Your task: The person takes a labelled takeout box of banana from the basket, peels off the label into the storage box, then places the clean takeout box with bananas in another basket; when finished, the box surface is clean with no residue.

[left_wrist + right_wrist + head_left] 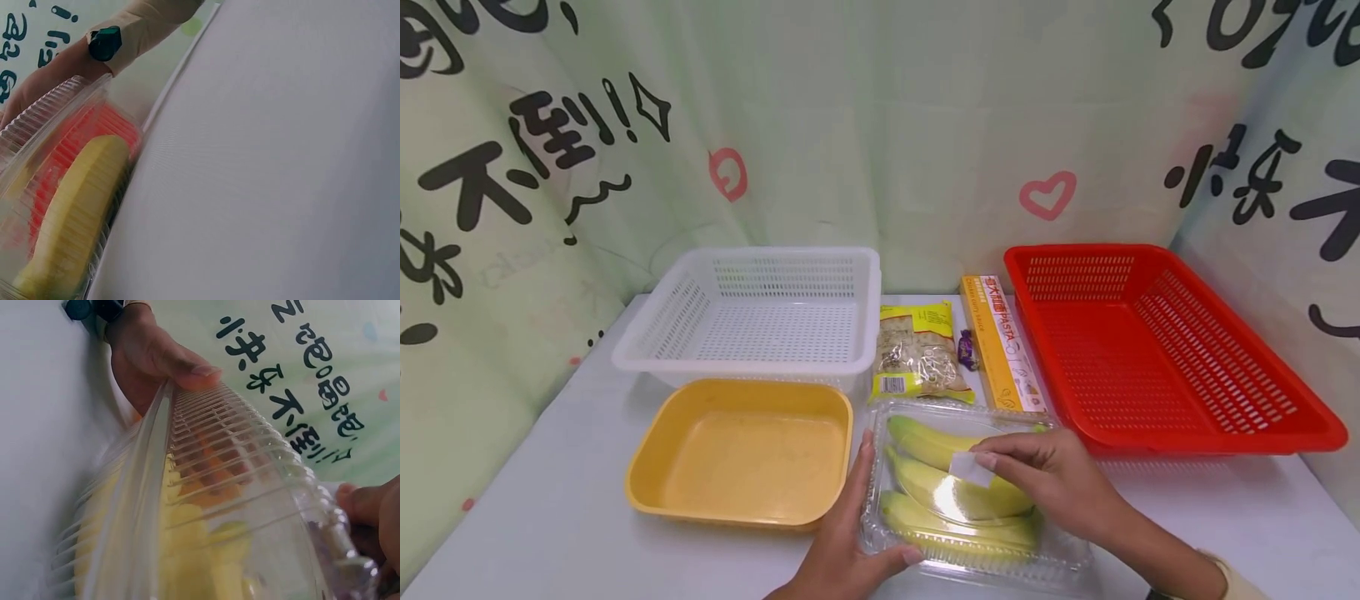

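Note:
A clear plastic clamshell container holding several yellow-green bananas is at the front of the table. My left hand grips its left side; in the right wrist view the thumb lies on the rim and the fingers show through the ribbed wall. Over the lid, my right hand pinches a small white paper label between thumb and fingers. The label overlaps the top of the lid. In the left wrist view a banana shows through the container's wall.
A yellow tub stands left of the container, with a white basket behind it. At the back right is a red basket. Between the baskets lie a yellow-and-clear food bag, a small purple packet and a pasta box.

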{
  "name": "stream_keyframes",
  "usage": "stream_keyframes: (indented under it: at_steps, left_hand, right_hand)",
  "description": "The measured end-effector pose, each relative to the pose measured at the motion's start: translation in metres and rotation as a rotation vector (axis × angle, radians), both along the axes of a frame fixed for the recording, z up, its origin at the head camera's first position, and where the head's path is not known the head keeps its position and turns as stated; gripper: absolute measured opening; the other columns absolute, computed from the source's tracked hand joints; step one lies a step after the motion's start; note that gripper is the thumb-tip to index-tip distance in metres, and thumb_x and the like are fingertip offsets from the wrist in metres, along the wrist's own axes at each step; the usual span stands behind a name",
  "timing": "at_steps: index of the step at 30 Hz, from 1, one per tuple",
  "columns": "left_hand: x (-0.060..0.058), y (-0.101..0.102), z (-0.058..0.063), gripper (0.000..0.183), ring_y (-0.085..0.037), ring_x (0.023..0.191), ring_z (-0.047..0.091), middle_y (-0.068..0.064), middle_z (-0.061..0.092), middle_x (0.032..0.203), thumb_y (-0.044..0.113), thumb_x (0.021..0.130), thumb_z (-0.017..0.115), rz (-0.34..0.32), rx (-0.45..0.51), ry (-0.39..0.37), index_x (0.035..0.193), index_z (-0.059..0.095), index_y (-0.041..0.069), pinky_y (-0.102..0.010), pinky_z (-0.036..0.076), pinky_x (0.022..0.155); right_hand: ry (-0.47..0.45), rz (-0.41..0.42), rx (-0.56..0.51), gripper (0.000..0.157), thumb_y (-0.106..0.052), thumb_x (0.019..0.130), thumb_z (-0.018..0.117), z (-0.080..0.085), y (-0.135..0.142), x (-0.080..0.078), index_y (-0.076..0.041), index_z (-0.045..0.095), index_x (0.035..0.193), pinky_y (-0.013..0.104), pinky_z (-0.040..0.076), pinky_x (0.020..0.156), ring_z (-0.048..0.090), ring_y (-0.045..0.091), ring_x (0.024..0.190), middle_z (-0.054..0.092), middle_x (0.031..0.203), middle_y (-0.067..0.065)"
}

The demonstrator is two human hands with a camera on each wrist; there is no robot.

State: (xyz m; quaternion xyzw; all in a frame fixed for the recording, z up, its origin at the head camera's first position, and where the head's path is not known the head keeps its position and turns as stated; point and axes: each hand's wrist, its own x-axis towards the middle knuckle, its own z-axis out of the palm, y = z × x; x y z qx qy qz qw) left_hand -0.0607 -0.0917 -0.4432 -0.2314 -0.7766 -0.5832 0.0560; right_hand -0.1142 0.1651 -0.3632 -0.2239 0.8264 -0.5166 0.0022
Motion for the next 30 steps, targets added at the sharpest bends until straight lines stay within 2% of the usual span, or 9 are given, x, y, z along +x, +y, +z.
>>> stream_keyframes:
  at_steps: [3, 9, 13, 16, 19, 21, 23, 26, 30]
  left_hand:
    - [0.001, 0.000, 0.000, 0.110, -0.025, 0.147, 0.004, -0.010, 0.003, 0.162, 0.025, 0.079, 0.082, 0.006, -0.006, 0.007, 0.158, 0.006, 0.013, -0.019, 0.008, 0.113]
    - [0.001, 0.002, -0.001, 0.109, -0.024, 0.147, 0.004, -0.008, 0.003, 0.163, 0.025, 0.079, 0.082, 0.010, -0.006, -0.003, 0.158, 0.006, 0.014, -0.019, 0.008, 0.113]
    - [0.002, 0.003, -0.002, 0.110, -0.024, 0.147, 0.004, -0.008, 0.003, 0.163, 0.023, 0.079, 0.082, 0.010, 0.010, -0.017, 0.158, 0.006, 0.014, -0.019, 0.007, 0.113]
    - [0.002, 0.004, -0.003, 0.110, -0.025, 0.147, 0.004, -0.009, 0.002, 0.162, 0.023, 0.079, 0.082, 0.010, 0.019, -0.027, 0.158, 0.005, 0.015, -0.019, 0.007, 0.113]
    - [0.001, 0.004, -0.002, 0.112, -0.027, 0.147, 0.005, -0.011, 0.002, 0.162, 0.024, 0.079, 0.082, 0.006, 0.014, -0.035, 0.158, 0.004, 0.016, -0.021, 0.007, 0.113]
    - [0.001, 0.005, -0.002, 0.112, -0.029, 0.146, 0.005, -0.012, 0.003, 0.162, 0.025, 0.079, 0.082, 0.004, 0.002, -0.028, 0.158, 0.004, 0.015, -0.022, 0.007, 0.113]
    - [0.001, 0.004, -0.001, 0.111, -0.028, 0.146, 0.005, -0.011, 0.003, 0.162, 0.026, 0.079, 0.082, 0.006, -0.007, -0.028, 0.158, 0.004, 0.015, -0.023, 0.007, 0.113]
    - [0.002, 0.003, 0.001, 0.110, -0.027, 0.147, 0.006, -0.010, 0.004, 0.162, 0.025, 0.079, 0.083, 0.016, -0.016, -0.015, 0.158, 0.007, 0.015, -0.023, 0.008, 0.113]
    - [0.005, 0.002, 0.002, 0.110, -0.029, 0.146, 0.008, -0.013, 0.006, 0.162, 0.024, 0.078, 0.083, 0.036, -0.024, 0.038, 0.157, 0.008, 0.011, -0.024, 0.009, 0.113]
  right_hand:
    - [-0.098, -0.071, -0.059, 0.014, -0.010, 0.088, 0.073, 0.002, -0.001, -0.001, -0.002, 0.077, 0.099, 0.030, 0.058, 0.070, 0.068, 0.014, 0.081, 0.073, 0.098, 0.005]
    - [-0.236, -0.128, -0.197, 0.023, -0.005, 0.089, 0.069, 0.005, -0.001, -0.004, 0.011, 0.070, 0.106, 0.034, 0.058, 0.071, 0.071, 0.022, 0.079, 0.069, 0.106, 0.022]
    - [-0.317, -0.182, -0.222, 0.029, -0.010, 0.090, 0.070, 0.006, 0.001, -0.006, 0.012, 0.068, 0.110, 0.032, 0.058, 0.073, 0.071, 0.023, 0.078, 0.071, 0.101, 0.018]
    - [-0.412, -0.209, -0.380, 0.023, -0.010, 0.093, 0.066, 0.007, 0.005, -0.011, 0.004, 0.072, 0.109, 0.032, 0.057, 0.075, 0.071, 0.021, 0.080, 0.071, 0.100, 0.012]
    - [-0.468, -0.191, -0.535, 0.015, -0.008, 0.095, 0.063, 0.007, 0.011, -0.016, -0.007, 0.077, 0.102, 0.032, 0.057, 0.076, 0.071, 0.019, 0.081, 0.069, 0.099, 0.005]
    - [-0.469, -0.153, -0.575, 0.018, -0.006, 0.096, 0.061, 0.006, 0.012, -0.017, -0.014, 0.078, 0.095, 0.032, 0.057, 0.076, 0.071, 0.019, 0.082, 0.069, 0.099, 0.004]
    - [-0.448, -0.122, -0.558, 0.019, -0.004, 0.095, 0.061, 0.005, 0.012, -0.016, -0.014, 0.078, 0.093, 0.033, 0.057, 0.077, 0.071, 0.019, 0.082, 0.068, 0.098, 0.004]
    - [-0.413, -0.097, -0.530, 0.017, -0.002, 0.095, 0.061, 0.004, 0.011, -0.015, -0.008, 0.076, 0.096, 0.033, 0.057, 0.077, 0.071, 0.019, 0.083, 0.068, 0.098, 0.005]
    - [-0.374, -0.077, -0.463, 0.016, -0.002, 0.096, 0.059, 0.005, 0.009, -0.015, 0.008, 0.069, 0.103, 0.033, 0.057, 0.077, 0.070, 0.020, 0.084, 0.066, 0.099, 0.009]
